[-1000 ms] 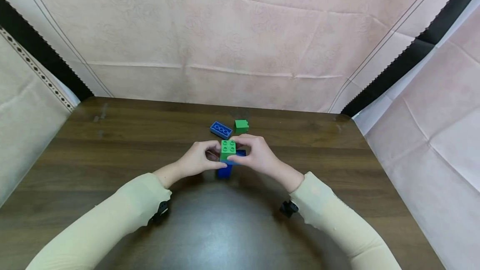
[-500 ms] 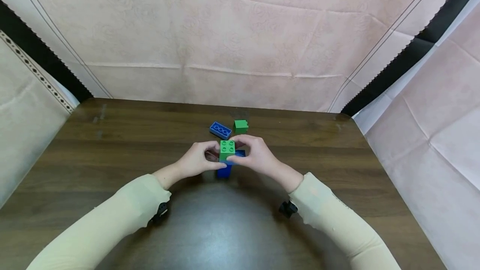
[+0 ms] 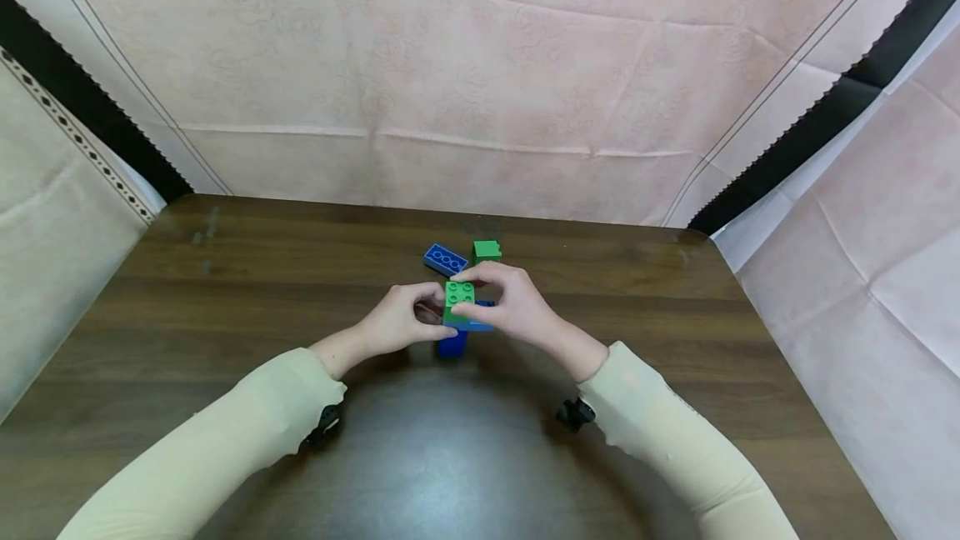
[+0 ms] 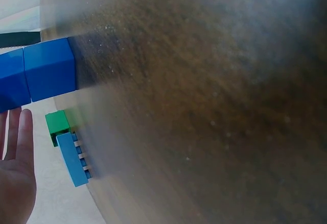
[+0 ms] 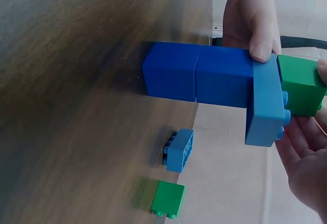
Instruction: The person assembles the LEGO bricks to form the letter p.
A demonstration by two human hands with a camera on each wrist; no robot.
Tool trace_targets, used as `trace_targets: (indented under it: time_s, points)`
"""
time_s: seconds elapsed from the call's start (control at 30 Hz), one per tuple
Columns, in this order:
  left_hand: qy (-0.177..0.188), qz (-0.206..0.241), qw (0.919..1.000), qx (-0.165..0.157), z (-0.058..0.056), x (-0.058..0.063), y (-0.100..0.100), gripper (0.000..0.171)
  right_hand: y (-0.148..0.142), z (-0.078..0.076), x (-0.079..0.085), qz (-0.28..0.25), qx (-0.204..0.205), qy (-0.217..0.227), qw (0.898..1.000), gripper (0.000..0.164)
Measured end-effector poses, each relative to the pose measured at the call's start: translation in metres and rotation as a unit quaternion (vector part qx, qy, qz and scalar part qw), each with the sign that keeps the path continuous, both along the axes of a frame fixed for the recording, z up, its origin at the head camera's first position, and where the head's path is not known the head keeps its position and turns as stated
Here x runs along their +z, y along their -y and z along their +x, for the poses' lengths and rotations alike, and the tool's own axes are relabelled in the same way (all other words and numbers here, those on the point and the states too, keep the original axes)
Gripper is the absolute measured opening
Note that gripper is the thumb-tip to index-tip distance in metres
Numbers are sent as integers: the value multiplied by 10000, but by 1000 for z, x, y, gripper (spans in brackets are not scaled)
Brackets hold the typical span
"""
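A brick tower stands upright on the table: two dark blue bricks (image 5: 225, 76), a lighter blue brick (image 5: 266, 101) across them jutting to the right, and a green brick (image 3: 460, 293) above its left end. My left hand (image 3: 393, 321) grips the tower from the left, its thumb against the near side where the lighter blue brick meets the dark blue one. From the right, my right hand (image 3: 517, 302) pinches the green brick between thumb and fingers. In the left wrist view the two dark blue bricks (image 4: 49, 71) show, while the tower's upper part is out of frame.
Behind the tower lie a loose blue brick (image 3: 446, 260) and a loose green brick (image 3: 487, 251), close together. The brown wooden table (image 3: 285, 273) ends at a pale cloth backdrop (image 3: 480, 90), with more cloth at both sides.
My right thumb and fingers have shifted slightly up from the green brick's lower part toward its top. The left hand keeps its place on the tower. The view has drifted slightly.
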State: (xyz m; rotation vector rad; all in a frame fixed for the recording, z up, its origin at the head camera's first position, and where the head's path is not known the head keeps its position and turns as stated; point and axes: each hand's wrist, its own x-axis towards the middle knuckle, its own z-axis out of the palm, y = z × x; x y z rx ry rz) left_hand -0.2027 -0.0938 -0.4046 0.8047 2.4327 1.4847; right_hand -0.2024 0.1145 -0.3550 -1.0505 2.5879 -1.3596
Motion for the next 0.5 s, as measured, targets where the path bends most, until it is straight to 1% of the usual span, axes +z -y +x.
trace_targets:
  time_s: [0.1,0.5]
  points:
    - [-4,7,10000,-17,0,0,0,23,1,0,1,-8,-37,-138,9999,32]
    - [-60,86,9999,-49,0,0,0,23,4,-1,1,21,-122,-228,9997,31]
